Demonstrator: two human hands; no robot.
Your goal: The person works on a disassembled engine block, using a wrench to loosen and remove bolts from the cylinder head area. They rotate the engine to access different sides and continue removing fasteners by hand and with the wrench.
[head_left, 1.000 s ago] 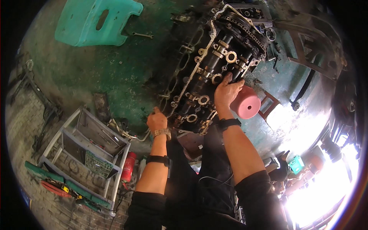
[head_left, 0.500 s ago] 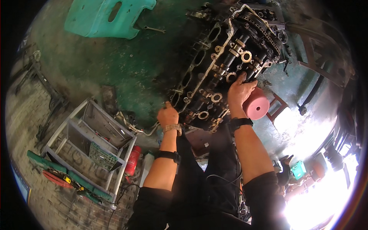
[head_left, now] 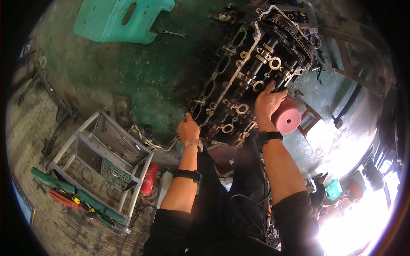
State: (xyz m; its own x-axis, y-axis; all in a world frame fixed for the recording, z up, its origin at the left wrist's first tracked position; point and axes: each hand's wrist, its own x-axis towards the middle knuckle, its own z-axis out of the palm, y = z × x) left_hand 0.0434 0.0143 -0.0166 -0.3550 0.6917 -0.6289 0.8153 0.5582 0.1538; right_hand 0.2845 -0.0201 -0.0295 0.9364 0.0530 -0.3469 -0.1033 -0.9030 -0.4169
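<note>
A greasy, blackened engine with its top uncovered slants across the upper middle. Camshafts, pale bearing rings and a timing chain at the far end are exposed. At the engine's near left corner, my left hand is closed, fingers curled against the edge; whatever lies inside the fingers is hidden. My right hand grips the engine's right side, thumb on top beside a camshaft, fingers bent over toward the outer edge. A pink round object with a central hole stands just right of that hand.
A teal plastic stool and a wrench lie at far left. A grey metal rack, a red fire extinguisher and a green-red item are near left. A brown frame stands right.
</note>
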